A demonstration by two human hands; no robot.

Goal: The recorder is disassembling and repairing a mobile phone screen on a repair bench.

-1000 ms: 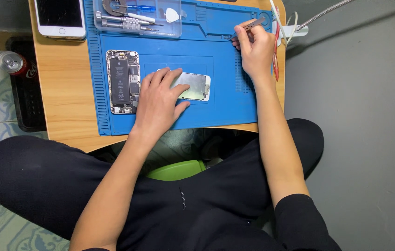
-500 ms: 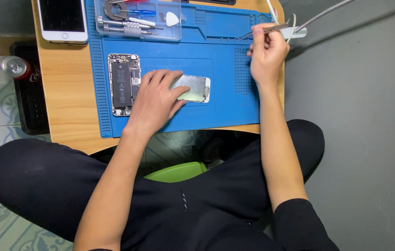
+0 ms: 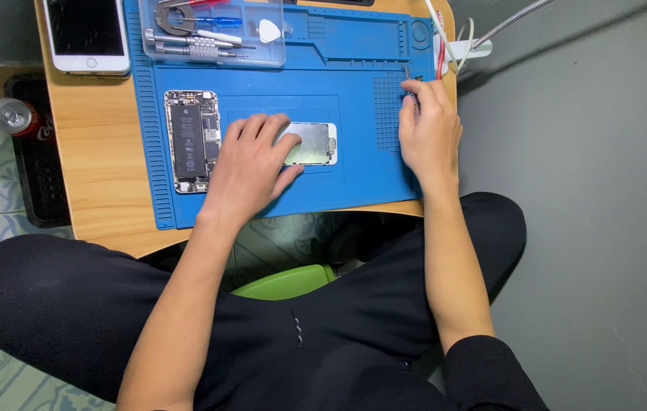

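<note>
Opened phone body [image 3: 191, 141], internals exposed, is laid at the left of the blue mat [image 3: 354, 179]. Detached screen panel [image 3: 312, 144], mid-mat, is pressed flat under the left hand [image 3: 251, 166]. Right hand [image 3: 428, 129], at the mat's right edge, is curled, possibly pinching a small part. Reassembly is judged outstanding.

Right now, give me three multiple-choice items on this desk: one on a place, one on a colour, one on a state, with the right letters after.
1. Where does the opened phone lie?
A. left of the left hand
B. under the right hand
C. on the floor

2. What colour is the mat?
A. green
B. blue
C. grey

3. How is the left hand placed?
A. raised in the air
B. gripping the can
C. flat on the screen panel

Answers:
1 A, its bared insides show beside that hand.
2 B, the mat is blue throughout.
3 C, the palm and fingers cover the panel's left end.
</note>
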